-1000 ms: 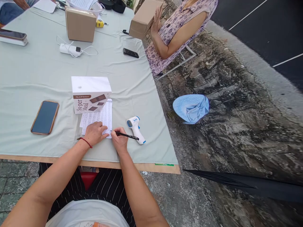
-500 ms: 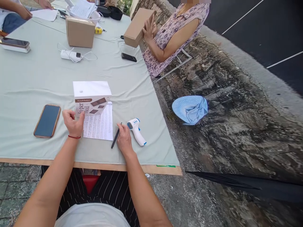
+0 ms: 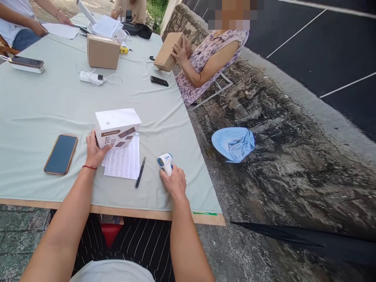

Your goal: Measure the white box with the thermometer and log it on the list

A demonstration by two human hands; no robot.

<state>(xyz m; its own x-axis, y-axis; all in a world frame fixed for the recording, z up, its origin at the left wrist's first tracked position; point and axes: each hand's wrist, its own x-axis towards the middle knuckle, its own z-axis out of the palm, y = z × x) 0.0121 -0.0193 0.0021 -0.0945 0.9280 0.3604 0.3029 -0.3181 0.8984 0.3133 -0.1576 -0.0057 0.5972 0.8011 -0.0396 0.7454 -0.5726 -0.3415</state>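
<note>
My left hand [image 3: 97, 152] grips the lower left side of a white printed box [image 3: 119, 122], thumb on its front and fingers at its side. Under and in front of the box lie printed paper sheets [image 3: 122, 162]. My right hand [image 3: 175, 182] is wrapped around the handle of a white and blue infrared thermometer [image 3: 165, 160], whose screen end points toward the upper left. Between the sheets and that hand a black pen [image 3: 140, 172] rests on the cloth. A smartphone in a brown case [image 3: 60, 154] lies flat to the left of my left hand.
Farther back stand a cardboard box [image 3: 103, 53], a white device with a cable [image 3: 91, 77] and a black phone [image 3: 159, 81]. At the right edge a seated person holds another cardboard box [image 3: 168, 53]. A blue hat [image 3: 233, 144] lies beyond the table's right edge.
My right hand has left the pen and moved right onto the thermometer, closing round its handle. My left hand has shifted its grip on the white box, which is now turned and tilted slightly.
</note>
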